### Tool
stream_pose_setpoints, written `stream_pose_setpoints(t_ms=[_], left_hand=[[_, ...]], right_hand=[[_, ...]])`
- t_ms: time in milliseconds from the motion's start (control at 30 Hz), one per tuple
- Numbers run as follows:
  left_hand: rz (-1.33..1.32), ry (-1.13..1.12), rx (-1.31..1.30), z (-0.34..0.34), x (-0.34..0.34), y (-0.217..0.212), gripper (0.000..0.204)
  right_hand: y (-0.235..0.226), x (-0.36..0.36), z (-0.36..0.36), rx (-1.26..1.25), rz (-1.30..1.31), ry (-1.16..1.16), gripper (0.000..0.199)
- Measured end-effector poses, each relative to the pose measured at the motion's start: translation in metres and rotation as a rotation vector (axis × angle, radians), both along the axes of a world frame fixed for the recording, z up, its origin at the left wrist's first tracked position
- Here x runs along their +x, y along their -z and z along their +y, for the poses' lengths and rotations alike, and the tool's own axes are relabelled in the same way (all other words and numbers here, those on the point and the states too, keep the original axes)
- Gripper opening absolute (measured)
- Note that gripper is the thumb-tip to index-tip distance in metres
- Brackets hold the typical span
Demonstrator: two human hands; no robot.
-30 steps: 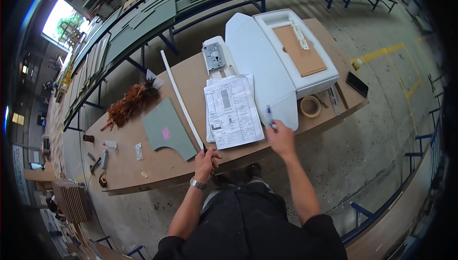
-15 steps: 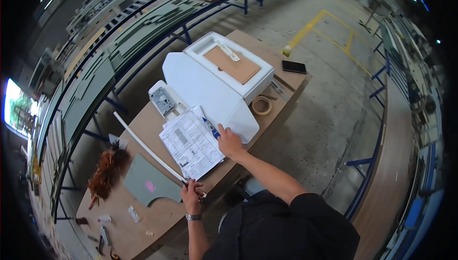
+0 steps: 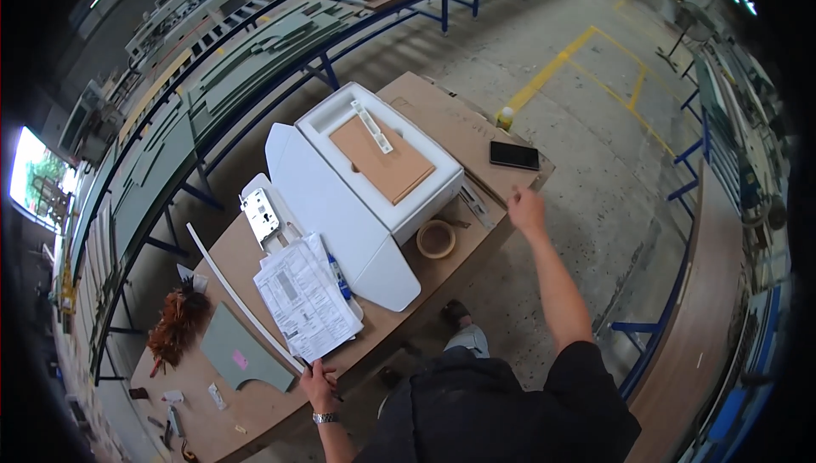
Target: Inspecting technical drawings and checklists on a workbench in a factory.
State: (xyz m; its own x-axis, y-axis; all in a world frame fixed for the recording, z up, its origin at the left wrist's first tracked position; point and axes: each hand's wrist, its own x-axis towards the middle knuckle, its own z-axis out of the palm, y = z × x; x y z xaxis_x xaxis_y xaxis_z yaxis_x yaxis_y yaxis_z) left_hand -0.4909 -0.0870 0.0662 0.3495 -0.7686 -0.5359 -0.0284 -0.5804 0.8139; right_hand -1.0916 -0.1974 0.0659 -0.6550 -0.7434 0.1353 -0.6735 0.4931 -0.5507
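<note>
My left hand [image 3: 319,388] is closed around a thin, dark, pen-like stick at the table's front edge, beside the lower end of a long white strip [image 3: 240,300]. My right hand [image 3: 527,210] hovers by the table's right edge, below a black phone [image 3: 514,155]. Its fingers are loosely bent, and I see nothing in them. Printed sheets [image 3: 306,297] lie in a stack with a blue pen or marker [image 3: 338,276] along their right side. Behind them sits an opened white box [image 3: 408,218] holding a brown cardboard piece [image 3: 382,157] and a slim white part [image 3: 372,127].
A tape roll [image 3: 436,239] and metal strips [image 3: 476,206] lie right of the box. A white metal fitting [image 3: 259,215] is left of it. A grey-green panel [image 3: 242,352], a brown feather duster [image 3: 179,320] and small tools occupy the table's left. Roller conveyors [image 3: 446,8] stand beyond.
My right hand has left the blue pen and moved right to the table's edge. My left hand still grips the dark stick. The view has shifted, so the table's things sit lower and further left.
</note>
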Motion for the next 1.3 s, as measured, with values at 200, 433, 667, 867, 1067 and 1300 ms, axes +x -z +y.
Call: stream_pose_setpoints(t_ms=[200,433,667,867,1067,1300], left_hand=[[-0.200,0.280,0.097,0.026,-0.097,-0.008,0.021],[-0.430,0.011,0.246,0.090,-0.118,-0.025,0.024],[-0.487,-0.226,0.276,0.169,-0.115,0.025,0.026],[-0.411,-0.151,0.426,0.206,-0.130,0.065,0.035],[-0.149,0.225,-0.018,0.222,-0.134,0.055,0.031],[0.123,0.442,-0.204,0.329,-0.137,0.013,0.039]], right_hand=[[0.041,-0.137,-0.095,0.178,0.449,-0.259,0.069],[0.036,-0.172,-0.127,0.461,0.227,-0.452,0.055],[0.018,-0.130,-0.033,0.034,-0.174,-0.606,0.067],[-0.006,-0.007,0.079,0.599,-1.268,-0.906,0.074],[-0.003,0.094,0.122,1.274,-0.522,-1.584,0.057],[-0.057,0.180,0.159,1.554,0.136,-1.546,0.050]])
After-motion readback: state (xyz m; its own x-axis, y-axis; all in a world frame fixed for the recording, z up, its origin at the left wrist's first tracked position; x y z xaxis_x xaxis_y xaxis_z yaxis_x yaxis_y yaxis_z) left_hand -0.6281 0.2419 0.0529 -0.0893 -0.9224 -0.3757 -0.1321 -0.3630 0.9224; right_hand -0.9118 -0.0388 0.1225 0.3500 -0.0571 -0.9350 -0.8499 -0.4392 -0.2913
